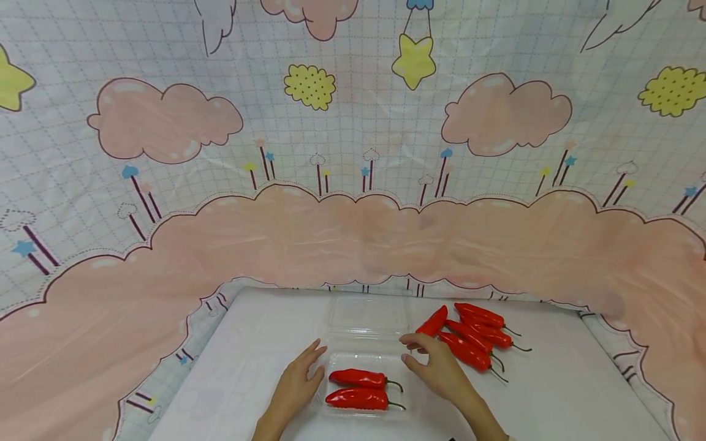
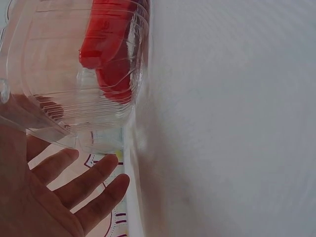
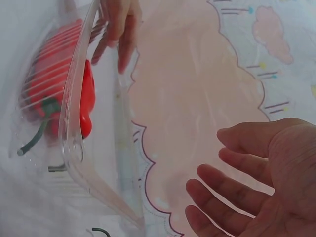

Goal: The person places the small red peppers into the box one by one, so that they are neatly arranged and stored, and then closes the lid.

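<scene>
A clear plastic clamshell box (image 1: 361,415) lies on the white table with its lid (image 1: 368,315) folded back, away from me. Two red chili peppers, a rear one (image 1: 358,378) and a front one (image 1: 357,399), lie side by side in it, green stems pointing right. My left hand (image 1: 295,383) is at the box's left side, fingers loosely extended; in the left wrist view they are close to the clear wall, and contact is unclear. Near the box's back right corner hovers my right hand (image 1: 438,370), fingers spread and slightly bent, holding nothing in the right wrist view (image 3: 266,182).
Several red chili peppers (image 1: 466,352) lie in a loose pile right of the box, just beyond my right hand. A cloth (image 1: 353,239) printed with clouds and stars hangs behind the white table (image 1: 231,361) and shows along its sides.
</scene>
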Available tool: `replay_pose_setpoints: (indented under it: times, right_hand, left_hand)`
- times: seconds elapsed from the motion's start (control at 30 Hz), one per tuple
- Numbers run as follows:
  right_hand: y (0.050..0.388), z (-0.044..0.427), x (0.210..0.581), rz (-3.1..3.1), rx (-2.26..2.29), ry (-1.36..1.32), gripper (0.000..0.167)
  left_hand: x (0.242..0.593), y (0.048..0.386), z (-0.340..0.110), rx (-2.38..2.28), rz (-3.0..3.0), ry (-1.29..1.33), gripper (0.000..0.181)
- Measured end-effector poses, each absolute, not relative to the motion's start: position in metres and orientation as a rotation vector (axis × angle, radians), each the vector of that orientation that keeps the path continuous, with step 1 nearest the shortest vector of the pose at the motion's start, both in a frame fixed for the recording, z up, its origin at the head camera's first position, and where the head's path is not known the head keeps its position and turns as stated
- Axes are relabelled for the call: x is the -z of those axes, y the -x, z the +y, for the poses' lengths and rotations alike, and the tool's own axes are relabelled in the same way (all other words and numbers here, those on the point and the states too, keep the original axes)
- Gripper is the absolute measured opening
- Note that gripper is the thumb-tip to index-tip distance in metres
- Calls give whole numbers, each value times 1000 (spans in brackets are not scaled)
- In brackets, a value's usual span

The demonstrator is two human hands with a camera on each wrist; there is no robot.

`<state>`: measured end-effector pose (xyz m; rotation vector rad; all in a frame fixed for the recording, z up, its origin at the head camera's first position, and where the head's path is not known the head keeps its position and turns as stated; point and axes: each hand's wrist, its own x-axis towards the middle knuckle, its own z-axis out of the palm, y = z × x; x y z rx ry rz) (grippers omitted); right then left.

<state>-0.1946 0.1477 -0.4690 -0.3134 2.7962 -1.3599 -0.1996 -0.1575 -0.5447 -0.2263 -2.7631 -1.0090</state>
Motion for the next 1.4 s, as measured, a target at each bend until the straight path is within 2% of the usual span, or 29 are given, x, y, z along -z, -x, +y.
replay_pose_setpoints:
  times: [0.6, 1.2, 1.4]
  right_hand:
    - [200, 176, 479, 2906, 1434, 222, 32]
    - [205, 205, 488, 2911, 1381, 51, 44]
    - [206, 212, 491, 2912, 1397, 38, 43]
  left_hand:
    - [548, 198, -156, 1021, -2737, 241, 41]
    - [544, 199, -156, 1036, -2739, 231, 41]
    - [546, 198, -156, 1036, -2748, 221, 41]
